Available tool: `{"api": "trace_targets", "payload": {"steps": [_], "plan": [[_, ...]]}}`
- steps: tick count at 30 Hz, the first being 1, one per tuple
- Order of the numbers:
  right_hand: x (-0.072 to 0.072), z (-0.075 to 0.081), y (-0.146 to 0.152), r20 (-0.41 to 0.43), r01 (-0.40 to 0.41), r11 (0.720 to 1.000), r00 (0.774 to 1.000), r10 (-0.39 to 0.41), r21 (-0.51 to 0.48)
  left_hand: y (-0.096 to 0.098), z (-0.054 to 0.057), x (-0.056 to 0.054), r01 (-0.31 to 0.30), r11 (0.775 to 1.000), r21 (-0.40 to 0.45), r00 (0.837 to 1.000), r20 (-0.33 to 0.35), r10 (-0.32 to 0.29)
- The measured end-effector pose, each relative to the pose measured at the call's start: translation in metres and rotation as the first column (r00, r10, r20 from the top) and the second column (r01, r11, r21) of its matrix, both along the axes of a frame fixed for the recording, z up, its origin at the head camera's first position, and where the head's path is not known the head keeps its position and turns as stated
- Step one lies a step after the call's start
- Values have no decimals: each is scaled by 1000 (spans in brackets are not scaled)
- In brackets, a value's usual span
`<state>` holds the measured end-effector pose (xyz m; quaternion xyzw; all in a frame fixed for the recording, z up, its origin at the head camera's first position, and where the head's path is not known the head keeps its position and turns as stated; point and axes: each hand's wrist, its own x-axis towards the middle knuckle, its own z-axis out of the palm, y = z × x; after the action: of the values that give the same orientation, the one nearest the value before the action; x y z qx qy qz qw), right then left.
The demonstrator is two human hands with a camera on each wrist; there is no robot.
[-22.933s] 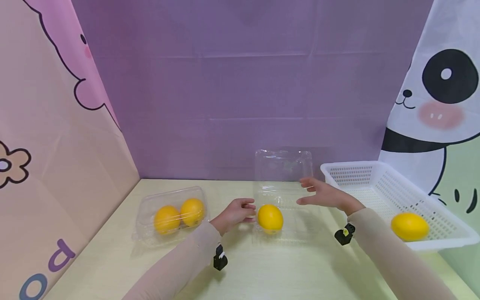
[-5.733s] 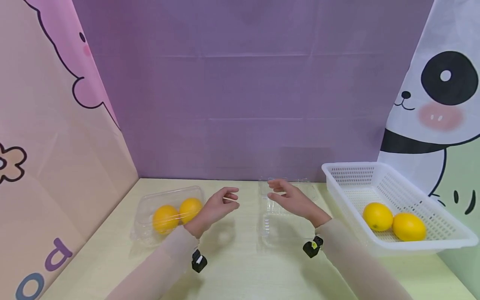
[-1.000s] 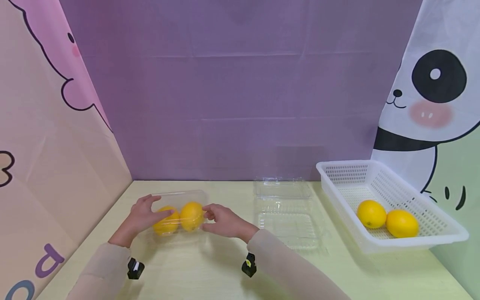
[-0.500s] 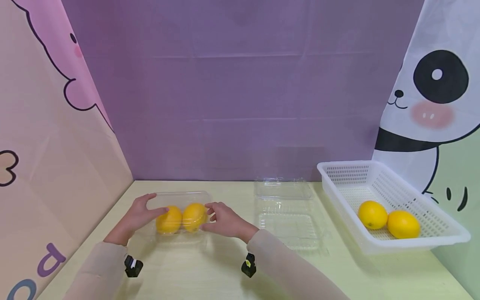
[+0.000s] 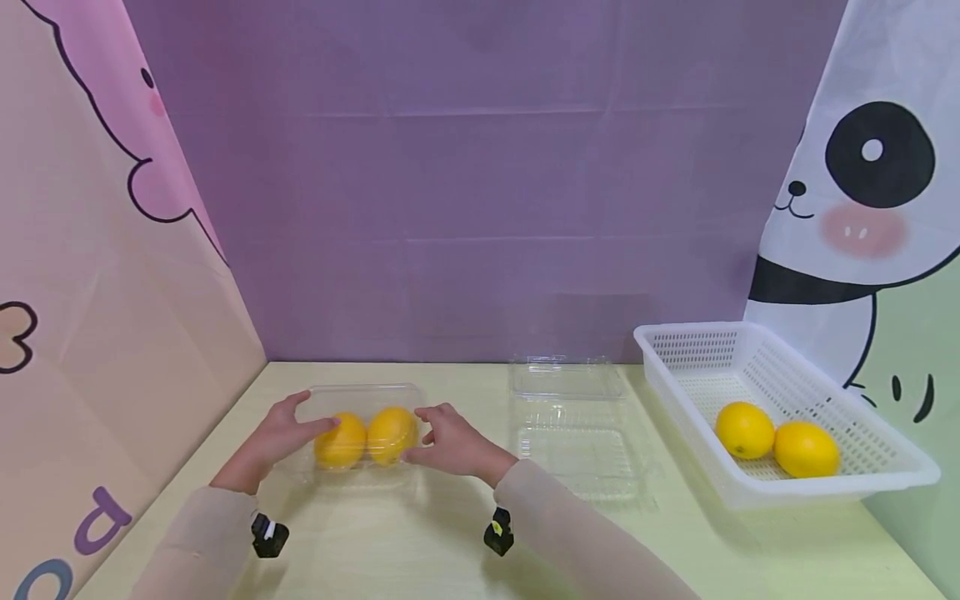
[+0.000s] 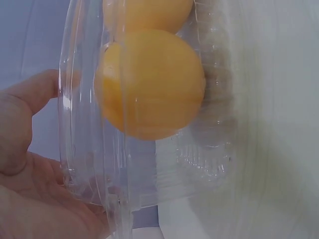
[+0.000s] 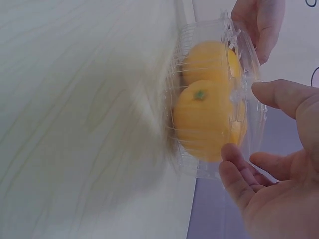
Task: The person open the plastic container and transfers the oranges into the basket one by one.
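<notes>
Clear plastic box [image 5: 365,392], lid apparently down: on the left part of the tabletop [image 5: 420,550], seemingly resting on it. Contents: two oranges, left [image 5: 341,440] and right [image 5: 392,435], side by side.

Hands, two, well apart from each other, one at each end of the box. Left hand [image 5: 276,433]: grips the left end, thumb toward the front. Right hand [image 5: 456,442]: holds the right end, thumb low at the front corner, other fingertips near the rim; how firmly, cannot be told.

Change: the box, askew some seconds ago with no grip on it, now lies nearly parallel to the back edge of the tabletop, nudged slightly rightward in the last second, the oranges shifted with it. Judged meaning: the box is straightened and steadied between both hands; its lid is not yet raised.

Second plastic box [image 5: 572,450], transparent: lying open right of centre, untouched.

White basket [image 5: 851,486], perforated: at the right, holding a rear orange [image 5: 744,430] and a front orange [image 5: 806,448], both loose.
</notes>
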<state>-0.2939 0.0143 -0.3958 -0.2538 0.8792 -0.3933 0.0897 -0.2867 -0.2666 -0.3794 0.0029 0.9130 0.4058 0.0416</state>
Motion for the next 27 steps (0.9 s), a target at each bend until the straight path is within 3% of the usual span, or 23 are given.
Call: {"api": "trace_targets", "payload": {"steps": [13, 27], "plan": [[3, 3, 12, 6, 37, 999, 999, -37, 32, 16, -3, 1, -16, 1000, -16, 1000, -18, 16], [11, 2, 24, 9, 58, 998, 998, -58, 18, 29, -3, 5, 6, 999, -36, 998, -69, -9]]}}
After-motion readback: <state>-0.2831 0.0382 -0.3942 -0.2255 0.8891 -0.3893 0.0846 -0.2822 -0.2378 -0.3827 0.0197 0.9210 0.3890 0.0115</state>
